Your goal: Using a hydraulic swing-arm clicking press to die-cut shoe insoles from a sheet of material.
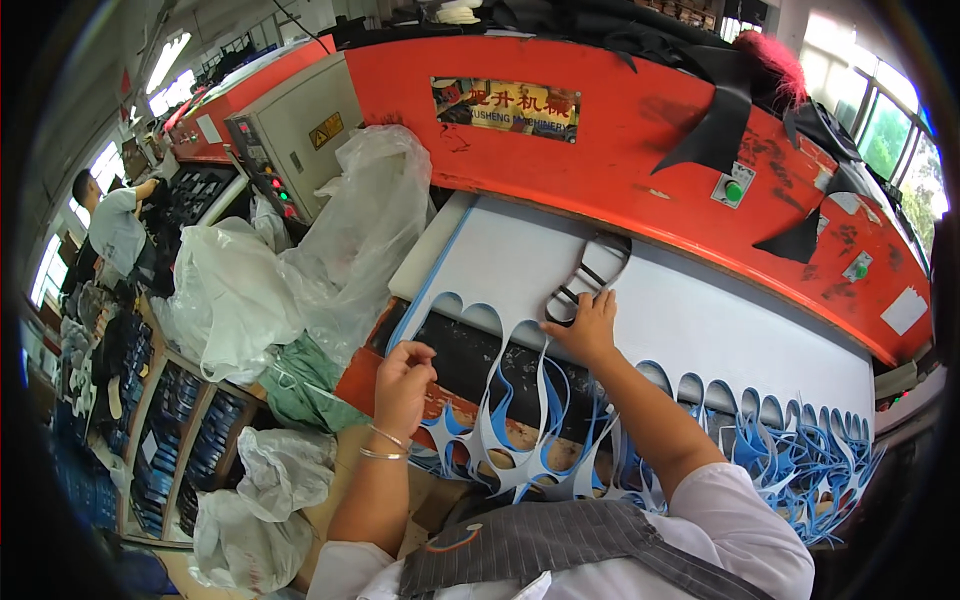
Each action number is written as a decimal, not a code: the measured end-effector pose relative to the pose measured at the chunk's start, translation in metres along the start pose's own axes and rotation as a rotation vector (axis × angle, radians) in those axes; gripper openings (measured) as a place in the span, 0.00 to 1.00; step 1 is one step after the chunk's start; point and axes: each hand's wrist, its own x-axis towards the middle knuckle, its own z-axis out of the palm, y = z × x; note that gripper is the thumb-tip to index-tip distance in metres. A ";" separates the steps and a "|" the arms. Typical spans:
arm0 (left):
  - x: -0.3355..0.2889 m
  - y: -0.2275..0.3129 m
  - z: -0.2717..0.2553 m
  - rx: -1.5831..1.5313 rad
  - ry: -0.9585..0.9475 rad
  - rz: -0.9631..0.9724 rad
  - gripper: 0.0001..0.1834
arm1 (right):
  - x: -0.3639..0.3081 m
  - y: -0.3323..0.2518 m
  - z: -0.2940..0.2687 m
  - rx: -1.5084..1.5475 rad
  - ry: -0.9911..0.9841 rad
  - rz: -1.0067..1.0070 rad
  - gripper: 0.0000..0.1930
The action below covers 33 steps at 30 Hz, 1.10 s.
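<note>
A sole-shaped cutting die (566, 294), with thin dark walls and crossbars, stands on a white sheet (700, 315) with blue edges. My right hand (588, 330) grips the die's near end, with the thumb at its left side and the fingers over the right. My left hand (404, 385) is held in the air left of the sheet's near edge, fingers curled in and nothing visible in them. Rounded cut-outs line that near edge. Below it hangs a web of white-and-blue offcuts (515, 450), partly over a dark worn surface (460, 352).
A red machine beam (610, 130) spans the far side, with green buttons (733, 191). Plastic bags (240, 300) and a grey control cabinet (290, 130) stand left. Lower left is a shelf of blue pieces (170, 430). Another person (120, 230) works far left.
</note>
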 end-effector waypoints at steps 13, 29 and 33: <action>0.218 -0.064 -0.085 1.477 -0.204 0.523 0.20 | 0.125 -0.139 0.102 0.114 -0.123 -0.218 0.44; 0.252 -0.060 -0.133 1.300 -0.205 0.484 0.20 | 0.142 -0.192 0.150 0.068 -0.043 -0.290 0.42; 0.248 -0.061 -0.131 1.323 -0.203 0.505 0.20 | 0.138 -0.191 0.149 0.095 -0.046 -0.274 0.42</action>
